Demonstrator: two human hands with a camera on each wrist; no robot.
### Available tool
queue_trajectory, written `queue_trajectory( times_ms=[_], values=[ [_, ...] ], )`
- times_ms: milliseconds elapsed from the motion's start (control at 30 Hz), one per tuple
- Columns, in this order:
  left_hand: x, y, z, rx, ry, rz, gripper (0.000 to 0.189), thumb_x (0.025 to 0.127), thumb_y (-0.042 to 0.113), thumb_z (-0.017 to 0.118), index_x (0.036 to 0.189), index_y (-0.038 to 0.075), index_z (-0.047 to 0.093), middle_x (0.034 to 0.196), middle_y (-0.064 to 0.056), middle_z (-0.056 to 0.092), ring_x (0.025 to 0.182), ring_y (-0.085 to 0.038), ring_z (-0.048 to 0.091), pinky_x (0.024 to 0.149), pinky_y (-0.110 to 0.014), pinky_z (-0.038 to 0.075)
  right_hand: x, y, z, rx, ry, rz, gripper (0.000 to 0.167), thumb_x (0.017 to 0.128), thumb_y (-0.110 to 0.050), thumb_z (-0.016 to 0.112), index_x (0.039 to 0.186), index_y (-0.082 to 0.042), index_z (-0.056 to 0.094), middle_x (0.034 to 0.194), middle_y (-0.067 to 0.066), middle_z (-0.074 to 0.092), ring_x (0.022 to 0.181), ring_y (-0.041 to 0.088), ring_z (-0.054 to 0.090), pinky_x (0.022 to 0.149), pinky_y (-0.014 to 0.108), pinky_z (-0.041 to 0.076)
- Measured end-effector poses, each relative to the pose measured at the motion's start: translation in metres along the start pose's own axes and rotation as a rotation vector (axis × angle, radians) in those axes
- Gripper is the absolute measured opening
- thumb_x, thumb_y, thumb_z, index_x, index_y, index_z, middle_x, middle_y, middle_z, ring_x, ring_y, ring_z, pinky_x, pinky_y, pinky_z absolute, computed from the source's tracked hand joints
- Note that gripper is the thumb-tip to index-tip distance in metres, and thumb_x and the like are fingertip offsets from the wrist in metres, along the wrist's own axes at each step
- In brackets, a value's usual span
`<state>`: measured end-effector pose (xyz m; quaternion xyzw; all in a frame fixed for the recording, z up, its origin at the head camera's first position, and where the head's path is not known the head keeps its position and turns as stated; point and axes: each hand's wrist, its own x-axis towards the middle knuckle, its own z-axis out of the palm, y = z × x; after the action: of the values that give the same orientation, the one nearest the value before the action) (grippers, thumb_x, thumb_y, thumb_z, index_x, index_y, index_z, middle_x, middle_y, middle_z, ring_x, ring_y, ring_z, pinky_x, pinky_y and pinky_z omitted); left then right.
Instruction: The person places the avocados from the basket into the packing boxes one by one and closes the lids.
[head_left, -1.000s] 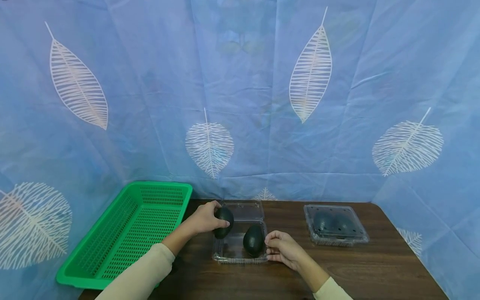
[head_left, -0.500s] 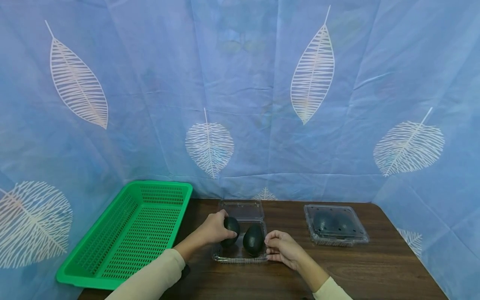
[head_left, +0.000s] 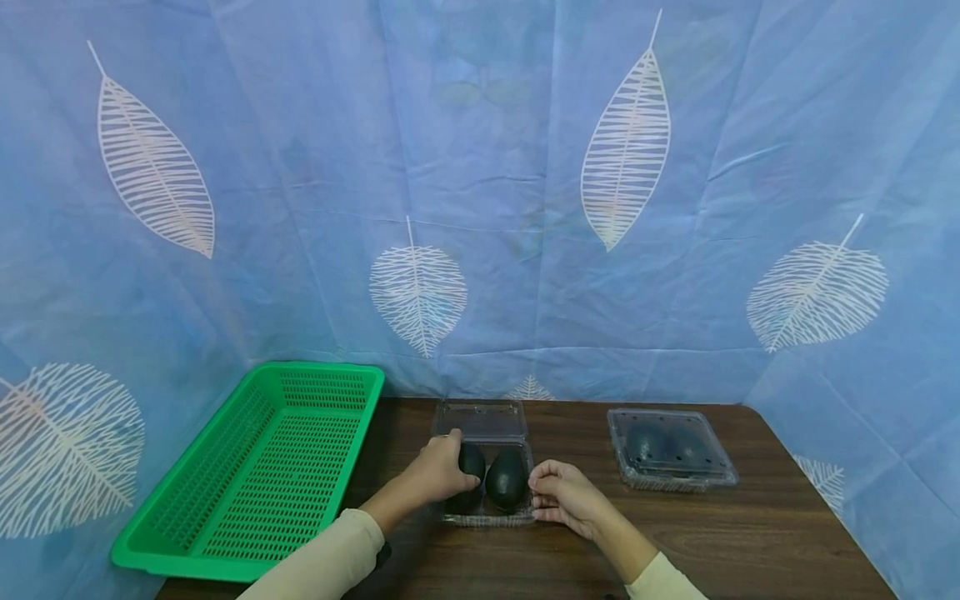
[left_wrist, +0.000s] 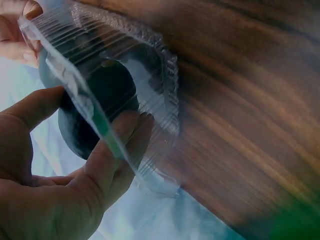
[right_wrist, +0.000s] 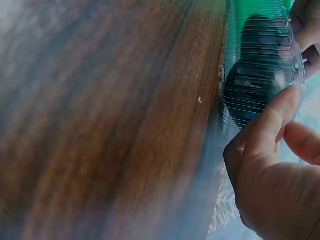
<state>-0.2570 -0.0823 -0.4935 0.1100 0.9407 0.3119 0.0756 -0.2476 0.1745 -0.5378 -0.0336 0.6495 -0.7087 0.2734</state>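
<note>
My left hand [head_left: 435, 471] grips a dark green avocado [head_left: 472, 461], thumb on one side and fingers on the other, inside the left half of an open clear plastic clamshell [head_left: 491, 521]. A second avocado [head_left: 507, 481] lies to its right in the same base. In the left wrist view, fingers reach down behind the clear wall around the held avocado [left_wrist: 77, 132]. My right hand [head_left: 572, 502] pinches the clamshell's right rim between thumb and forefinger; the right wrist view shows a fingertip against the ribbed outer wall. The lid [head_left: 482, 419] lies folded back toward the curtain.
A closed clear clamshell [head_left: 671, 450] with two dark avocados stands at the right of the brown wooden table [head_left: 735, 533]. On the left sits a green perforated basket [head_left: 247, 558]. Behind hangs a blue curtain [head_left: 510, 292] with white leaf prints.
My left hand has carried its avocado rightward and down into the clamshell's left half, beside the other one. My right hand has stayed at the right rim.
</note>
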Motion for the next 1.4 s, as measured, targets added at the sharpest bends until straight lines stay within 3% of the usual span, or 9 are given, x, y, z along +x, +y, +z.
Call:
queue_trajectory(
  times_ms=[333, 433, 700, 867, 1167, 1400],
  values=[
    [-0.003, -0.003, 0.01, 0.037, 0.021, -0.013, 0.07, 0.081, 0.024, 0.09, 0.132, -0.004, 0.052, 0.109, -0.024, 0.067, 0.094, -0.038, 0.069, 0.07, -0.048, 0.059, 0.002, 0.001, 0.002, 0.006, 0.0, 0.007, 0.017, 0.105, -0.012, 0.057, 0.113, 0.002, 0.053, 0.094, 0.006, 0.057, 0.078, 0.012, 0.061, 0.071, 0.028, 0.059],
    [-0.005, -0.001, 0.01, 0.054, 0.023, -0.019, 0.075, 0.083, 0.026, 0.089, 0.139, -0.004, 0.05, 0.115, -0.025, 0.067, 0.101, -0.041, 0.068, 0.075, -0.051, 0.059, 0.002, 0.001, 0.002, 0.002, 0.005, 0.009, 0.018, 0.105, -0.012, 0.057, 0.113, 0.003, 0.053, 0.093, 0.006, 0.057, 0.078, 0.013, 0.061, 0.071, 0.028, 0.059],
    [-0.008, 0.002, 0.011, 0.109, 0.032, -0.022, 0.072, 0.084, 0.029, 0.088, 0.138, 0.0, 0.05, 0.127, -0.029, 0.061, 0.11, -0.047, 0.065, 0.081, -0.055, 0.059, 0.002, 0.0, 0.003, -0.004, 0.005, 0.01, 0.013, 0.104, -0.011, 0.056, 0.111, 0.0, 0.054, 0.092, 0.005, 0.057, 0.078, 0.012, 0.061, 0.071, 0.028, 0.059],
    [-0.008, 0.004, 0.004, 0.104, 0.071, -0.021, 0.073, 0.086, 0.03, 0.086, 0.141, -0.001, 0.049, 0.134, -0.031, 0.057, 0.113, -0.048, 0.064, 0.084, -0.057, 0.059, 0.002, -0.001, 0.002, -0.001, 0.007, 0.01, 0.013, 0.104, -0.011, 0.057, 0.111, 0.0, 0.054, 0.092, 0.005, 0.057, 0.078, 0.012, 0.061, 0.071, 0.028, 0.059],
    [-0.002, 0.001, -0.019, 0.023, 0.203, 0.003, 0.062, 0.087, 0.031, 0.085, 0.134, 0.002, 0.056, 0.122, -0.022, 0.063, 0.104, -0.039, 0.068, 0.08, -0.052, 0.059, 0.002, -0.001, 0.001, -0.003, 0.0, -0.001, 0.018, 0.104, -0.012, 0.058, 0.113, 0.002, 0.054, 0.093, 0.005, 0.057, 0.079, 0.013, 0.061, 0.072, 0.028, 0.06],
    [0.005, -0.006, -0.038, -0.054, 0.245, -0.014, 0.057, 0.09, 0.032, 0.081, 0.133, 0.003, 0.057, 0.126, -0.019, 0.064, 0.108, -0.036, 0.065, 0.08, -0.05, 0.057, 0.003, 0.0, 0.002, -0.007, 0.006, -0.002, 0.021, 0.104, -0.013, 0.059, 0.115, 0.005, 0.053, 0.094, 0.006, 0.057, 0.079, 0.013, 0.061, 0.072, 0.028, 0.059]
  ],
)
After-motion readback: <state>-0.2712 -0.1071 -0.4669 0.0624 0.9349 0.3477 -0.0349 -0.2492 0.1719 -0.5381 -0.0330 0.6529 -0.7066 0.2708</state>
